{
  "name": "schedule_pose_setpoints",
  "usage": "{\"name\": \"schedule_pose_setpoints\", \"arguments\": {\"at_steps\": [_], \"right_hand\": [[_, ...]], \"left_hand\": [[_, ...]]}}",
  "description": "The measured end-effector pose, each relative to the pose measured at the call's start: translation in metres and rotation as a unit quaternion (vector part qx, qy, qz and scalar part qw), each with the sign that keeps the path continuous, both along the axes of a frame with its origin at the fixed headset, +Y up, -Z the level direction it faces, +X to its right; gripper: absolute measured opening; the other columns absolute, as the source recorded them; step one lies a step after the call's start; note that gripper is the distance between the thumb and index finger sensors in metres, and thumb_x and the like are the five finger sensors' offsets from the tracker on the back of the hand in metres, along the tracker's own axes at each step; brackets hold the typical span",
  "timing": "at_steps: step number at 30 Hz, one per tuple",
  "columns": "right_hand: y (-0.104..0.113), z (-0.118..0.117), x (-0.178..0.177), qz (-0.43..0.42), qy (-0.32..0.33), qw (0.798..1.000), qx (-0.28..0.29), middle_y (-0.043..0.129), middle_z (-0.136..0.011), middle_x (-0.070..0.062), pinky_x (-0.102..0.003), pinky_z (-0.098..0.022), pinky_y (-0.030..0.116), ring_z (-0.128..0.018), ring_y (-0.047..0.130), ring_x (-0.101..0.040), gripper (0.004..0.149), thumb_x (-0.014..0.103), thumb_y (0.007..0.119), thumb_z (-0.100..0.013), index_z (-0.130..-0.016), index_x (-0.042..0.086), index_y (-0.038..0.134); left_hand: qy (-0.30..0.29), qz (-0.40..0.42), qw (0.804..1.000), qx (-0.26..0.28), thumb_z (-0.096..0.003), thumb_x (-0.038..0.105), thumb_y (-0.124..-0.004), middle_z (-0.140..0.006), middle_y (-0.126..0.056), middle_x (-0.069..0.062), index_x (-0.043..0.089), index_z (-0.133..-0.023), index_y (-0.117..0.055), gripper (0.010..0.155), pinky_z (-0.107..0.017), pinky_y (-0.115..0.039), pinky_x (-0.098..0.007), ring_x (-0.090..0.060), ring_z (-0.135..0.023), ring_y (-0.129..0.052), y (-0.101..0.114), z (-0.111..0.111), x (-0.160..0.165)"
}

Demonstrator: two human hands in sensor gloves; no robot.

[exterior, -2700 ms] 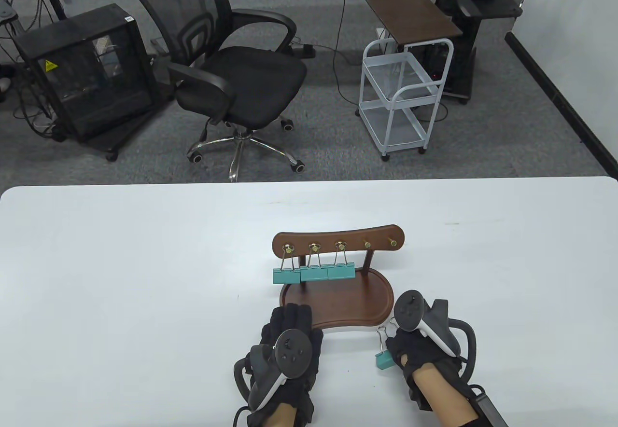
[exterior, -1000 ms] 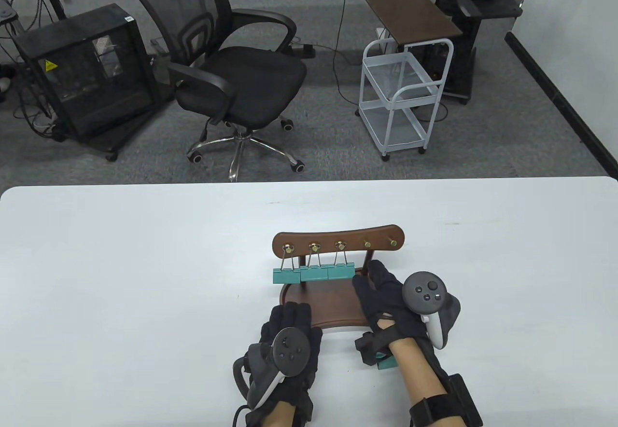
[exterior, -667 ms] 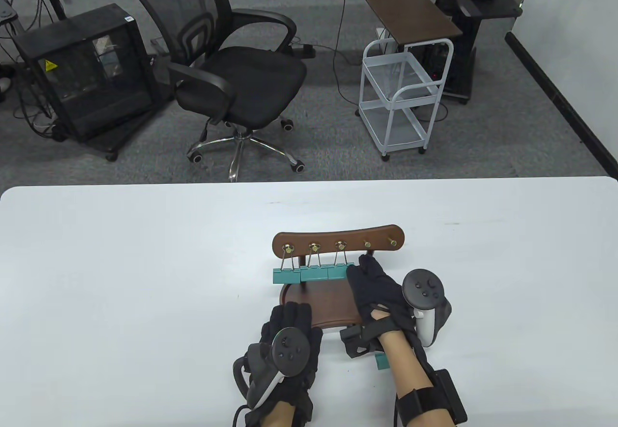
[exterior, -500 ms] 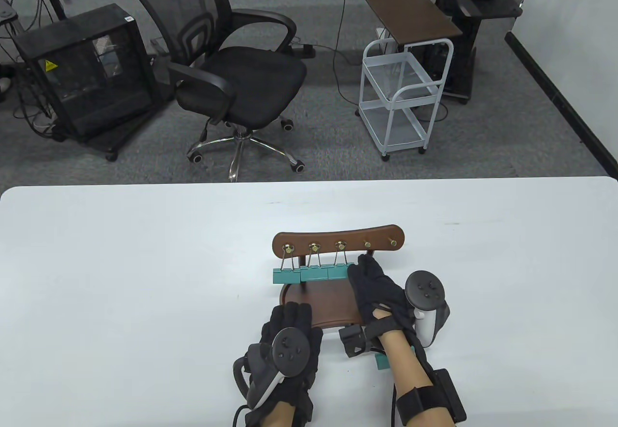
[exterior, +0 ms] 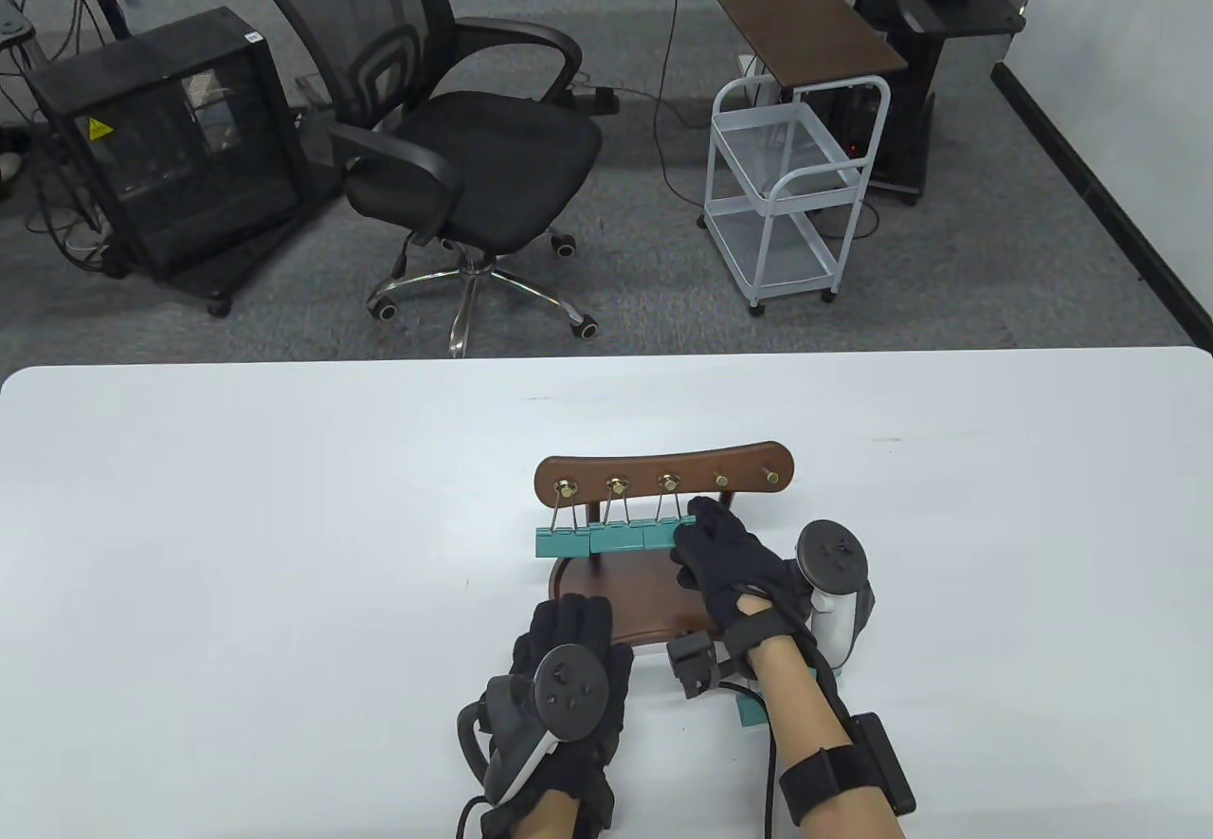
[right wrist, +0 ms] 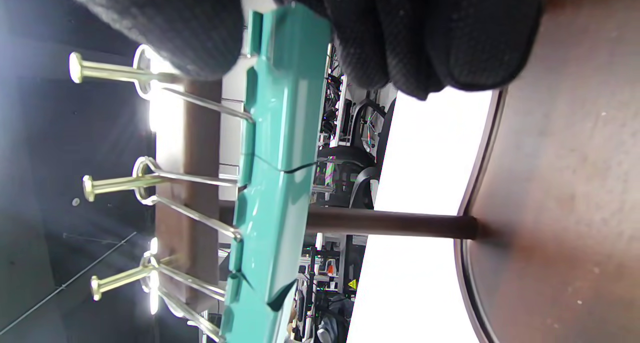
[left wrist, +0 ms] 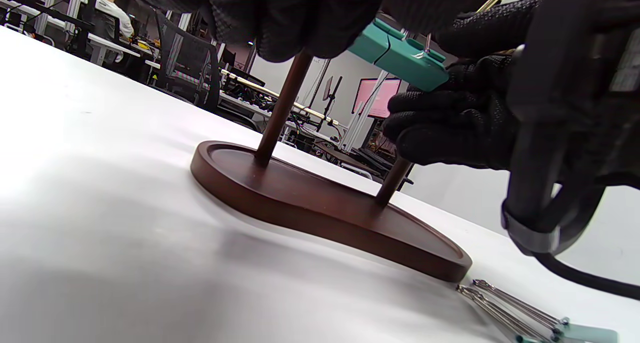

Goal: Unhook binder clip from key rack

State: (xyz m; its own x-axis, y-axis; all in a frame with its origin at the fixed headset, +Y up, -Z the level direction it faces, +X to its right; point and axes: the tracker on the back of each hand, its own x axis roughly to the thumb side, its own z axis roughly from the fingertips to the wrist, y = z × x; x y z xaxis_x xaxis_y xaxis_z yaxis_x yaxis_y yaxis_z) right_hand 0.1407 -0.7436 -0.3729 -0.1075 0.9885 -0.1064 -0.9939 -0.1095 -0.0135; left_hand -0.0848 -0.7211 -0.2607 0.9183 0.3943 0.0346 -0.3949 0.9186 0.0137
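The brown wooden key rack [exterior: 663,474] stands on its oval base [exterior: 625,597]. Three teal binder clips hang from its three left hooks. My right hand [exterior: 690,536] pinches the rightmost hanging clip [exterior: 663,534]. In the right wrist view the thumb and fingers [right wrist: 425,33] grip that clip's body [right wrist: 285,48], and its wire loop still sits on the brass hook [right wrist: 110,73]. My left hand [exterior: 573,613] rests with its fingers on the base's front edge. The left wrist view shows the pinched clip [left wrist: 400,58] and the base [left wrist: 325,208].
A loose teal binder clip [exterior: 749,711] lies on the white table under my right forearm; it also shows in the left wrist view [left wrist: 575,330]. The rack's two right hooks [exterior: 747,477] are bare. An office chair and a white cart stand beyond the table's far edge.
My right hand left the loose clip on the table, moved up and left over the base, and closed its fingers on the rightmost hanging clip. My left hand has not moved.
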Motion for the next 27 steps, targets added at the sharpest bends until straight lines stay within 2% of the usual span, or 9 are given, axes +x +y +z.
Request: {"name": "schedule_pose_setpoints", "arguments": {"at_steps": [9,27], "right_hand": [[0.0016,0.0002,0.0038,0.008,-0.004,1.0,0.006,0.087,-0.08,-0.019,-0.045,-0.044,0.086,-0.064,0.093,-0.04,0.055,0.038,0.082,-0.039,-0.088,0.018,0.069],[0.0031,0.0019,0.0077,0.0,-0.011,1.0,0.016,0.09,-0.077,-0.018,-0.043,-0.042,0.088,-0.06,0.096,-0.038,0.053,0.039,0.082,-0.038,-0.086,0.019,0.071]], "left_hand": [[0.001,-0.002,1.0,0.0,-0.0534,0.052,-0.061,-0.118,-0.061,-0.003,0.029,-0.11,-0.062,0.061,-0.076,-0.052,-0.052,-0.03,-0.111,-0.053,0.0001,0.0003,-0.0001],[0.001,-0.002,1.0,0.001,-0.0536,0.052,-0.061,-0.118,-0.06,-0.003,0.028,-0.11,-0.061,0.061,-0.076,-0.052,-0.052,-0.03,-0.111,-0.053,0.0003,0.0007,0.0]]}}
